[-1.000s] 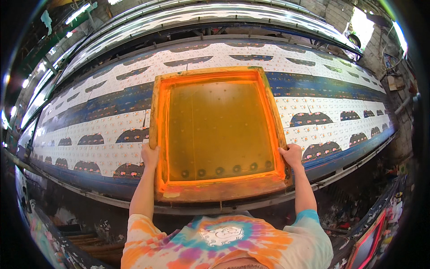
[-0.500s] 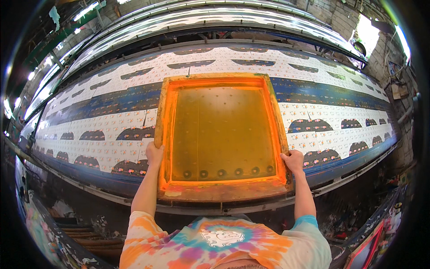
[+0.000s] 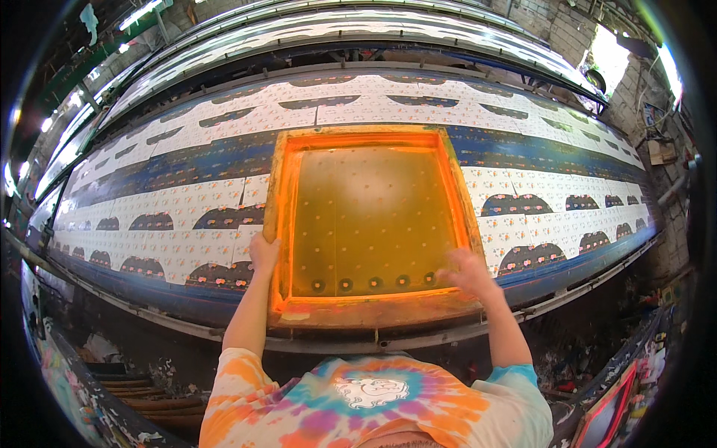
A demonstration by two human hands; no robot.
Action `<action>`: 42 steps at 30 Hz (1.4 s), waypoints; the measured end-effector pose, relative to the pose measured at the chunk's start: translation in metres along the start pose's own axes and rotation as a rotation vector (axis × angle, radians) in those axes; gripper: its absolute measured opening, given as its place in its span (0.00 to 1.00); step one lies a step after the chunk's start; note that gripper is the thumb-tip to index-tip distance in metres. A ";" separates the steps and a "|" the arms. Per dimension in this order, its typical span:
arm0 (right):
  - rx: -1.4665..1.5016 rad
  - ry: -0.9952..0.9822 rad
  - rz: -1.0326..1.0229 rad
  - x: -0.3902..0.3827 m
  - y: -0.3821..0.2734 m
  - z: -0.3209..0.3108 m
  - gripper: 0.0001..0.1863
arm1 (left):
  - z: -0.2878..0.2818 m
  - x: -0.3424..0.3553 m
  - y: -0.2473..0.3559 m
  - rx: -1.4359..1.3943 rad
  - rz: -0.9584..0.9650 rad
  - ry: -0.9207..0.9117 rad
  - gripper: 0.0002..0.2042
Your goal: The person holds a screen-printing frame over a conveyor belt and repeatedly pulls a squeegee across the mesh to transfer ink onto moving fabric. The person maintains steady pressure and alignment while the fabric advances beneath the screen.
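A wooden screen-printing frame (image 3: 373, 308) with orange-stained inner edges lies across the long printing table in front of me. Through its olive-yellow mesh (image 3: 366, 216) small dots show, with a row of dark rings near the close edge. My left hand (image 3: 264, 254) is closed around the frame's left side, near the close corner. Off the right rail, my right hand (image 3: 464, 270) hovers over the mesh's close right corner, slightly blurred, fingers stretched out and holding nothing.
White floral-printed fabric pieces (image 3: 216, 190) with dark curved shapes cover the blue table (image 3: 567, 160) on both sides. A metal rail (image 3: 418, 345) runs along its close edge. More long tables (image 3: 328, 33) stand behind. A red-edged frame (image 3: 609, 403) leans at lower right.
My right hand has let go of the frame's right side and moved inward over the mesh. My left hand keeps its hold. Dots and rings show more brightly through the mesh.
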State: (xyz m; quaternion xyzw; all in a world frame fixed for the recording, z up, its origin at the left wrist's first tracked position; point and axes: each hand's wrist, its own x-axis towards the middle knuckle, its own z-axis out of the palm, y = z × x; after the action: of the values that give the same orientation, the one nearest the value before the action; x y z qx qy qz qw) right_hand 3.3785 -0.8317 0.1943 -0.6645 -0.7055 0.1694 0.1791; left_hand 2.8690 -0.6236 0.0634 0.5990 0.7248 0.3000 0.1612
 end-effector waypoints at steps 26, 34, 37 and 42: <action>-0.266 -0.118 -0.127 -0.034 -0.111 0.089 0.10 | 0.001 -0.001 0.003 0.070 0.028 -0.043 0.24; -0.348 -0.008 -0.242 0.019 -0.095 0.104 0.11 | 0.002 0.003 -0.006 -0.041 -0.051 -0.044 0.21; -0.347 0.027 -0.266 0.076 -0.080 0.098 0.10 | 0.006 0.004 -0.006 -0.045 -0.080 -0.043 0.21; -0.389 0.065 -0.260 0.182 -0.051 0.098 0.07 | 0.009 0.002 -0.009 -0.032 -0.079 -0.014 0.20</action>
State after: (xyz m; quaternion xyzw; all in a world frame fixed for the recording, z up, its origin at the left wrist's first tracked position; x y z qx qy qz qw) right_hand 3.2774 -0.6529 0.1380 -0.5952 -0.7983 -0.0158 0.0907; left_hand 2.8667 -0.6206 0.0510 0.5693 0.7418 0.3006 0.1877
